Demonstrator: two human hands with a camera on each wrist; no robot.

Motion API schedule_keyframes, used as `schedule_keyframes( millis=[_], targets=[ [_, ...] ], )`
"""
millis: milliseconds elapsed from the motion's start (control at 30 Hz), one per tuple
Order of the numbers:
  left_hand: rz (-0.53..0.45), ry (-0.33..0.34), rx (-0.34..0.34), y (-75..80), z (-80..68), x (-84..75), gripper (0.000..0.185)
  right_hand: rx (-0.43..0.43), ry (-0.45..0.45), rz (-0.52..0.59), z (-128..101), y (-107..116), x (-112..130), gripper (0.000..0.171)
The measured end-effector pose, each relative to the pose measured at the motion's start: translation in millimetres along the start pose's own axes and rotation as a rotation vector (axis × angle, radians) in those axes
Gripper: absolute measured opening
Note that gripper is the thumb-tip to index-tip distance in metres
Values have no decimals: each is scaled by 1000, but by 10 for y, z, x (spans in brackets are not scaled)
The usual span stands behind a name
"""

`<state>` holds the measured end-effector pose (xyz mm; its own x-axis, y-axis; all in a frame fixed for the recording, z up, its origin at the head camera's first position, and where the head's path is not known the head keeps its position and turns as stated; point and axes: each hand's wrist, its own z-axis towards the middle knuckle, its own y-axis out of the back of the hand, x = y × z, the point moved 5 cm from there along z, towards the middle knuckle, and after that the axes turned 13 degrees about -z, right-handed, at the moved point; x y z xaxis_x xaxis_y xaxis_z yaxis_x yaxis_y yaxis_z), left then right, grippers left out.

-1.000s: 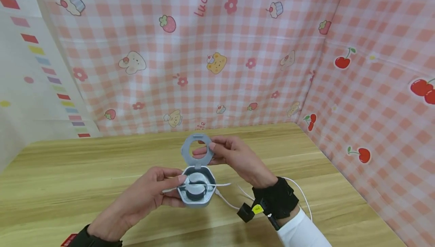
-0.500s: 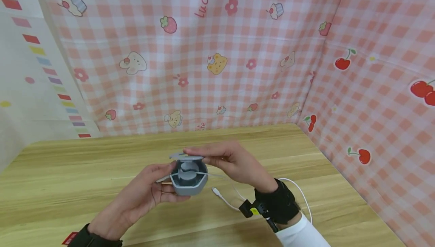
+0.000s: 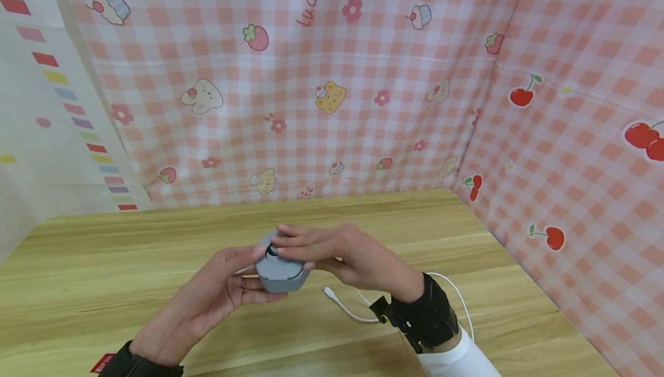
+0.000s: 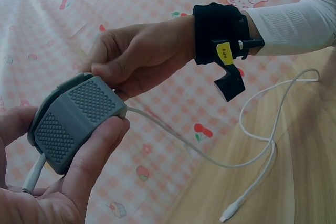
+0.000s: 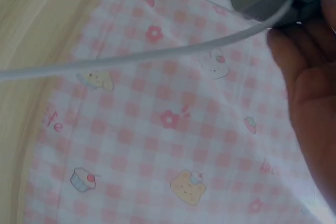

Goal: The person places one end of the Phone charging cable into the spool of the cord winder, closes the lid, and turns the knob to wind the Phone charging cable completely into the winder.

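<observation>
A grey hexagonal cable winder case [image 3: 282, 273] is held above the table, its hinged ring lid [image 3: 275, 266] down over the top. My left hand [image 3: 220, 285] grips the case from the left side, thumb near the lid's edge and fingers underneath. Across the lid, my right hand [image 3: 353, 256] presses with straight fingers, its thumb at the near right side. In the left wrist view the textured side wall [image 4: 84, 108] shows, with a white cable [image 4: 194, 148] leaving the case on one side and a white cable end [image 4: 34, 174] on the other. The winding inside is mostly hidden.
The cable's loose plug [image 3: 329, 292] lies on the wooden table [image 3: 155, 238], with a loop of cable curving behind the right wrist. Both wrists wear black straps, and a small black camera [image 3: 381, 309] hangs from the right one. Checked cloth [image 3: 332, 135] encloses the back and right.
The lid has swung from upright down onto the case. My right hand has moved from gripping its rim to pressing on top. The case has shifted slightly left.
</observation>
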<state>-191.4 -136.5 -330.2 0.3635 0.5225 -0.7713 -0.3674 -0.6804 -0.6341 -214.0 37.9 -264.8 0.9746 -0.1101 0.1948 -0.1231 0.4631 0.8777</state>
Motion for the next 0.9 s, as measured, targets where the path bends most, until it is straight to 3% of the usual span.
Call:
schedule_keyframes(
  millis=[167,333,533,633,733,900],
  targets=[
    [2,-17,45,-9,3,2,52,-22,-102,40,5,4,5,37],
    [4,-32,25,-25,5,-7,50,-85,-326,148,9,-10,-58,43],
    [21,-40,6,-44,11,-11,55,-43,-615,333,-20,-126,-155,42],
    [32,-46,-4,-39,9,-11,52,-12,-718,464,-37,-182,-185,39],
    [47,-44,-14,-35,7,-9,51,17,-776,583,-56,-230,-206,35],
    [69,-46,-33,-35,1,-13,55,37,-789,646,-63,-262,-223,32]
  ],
)
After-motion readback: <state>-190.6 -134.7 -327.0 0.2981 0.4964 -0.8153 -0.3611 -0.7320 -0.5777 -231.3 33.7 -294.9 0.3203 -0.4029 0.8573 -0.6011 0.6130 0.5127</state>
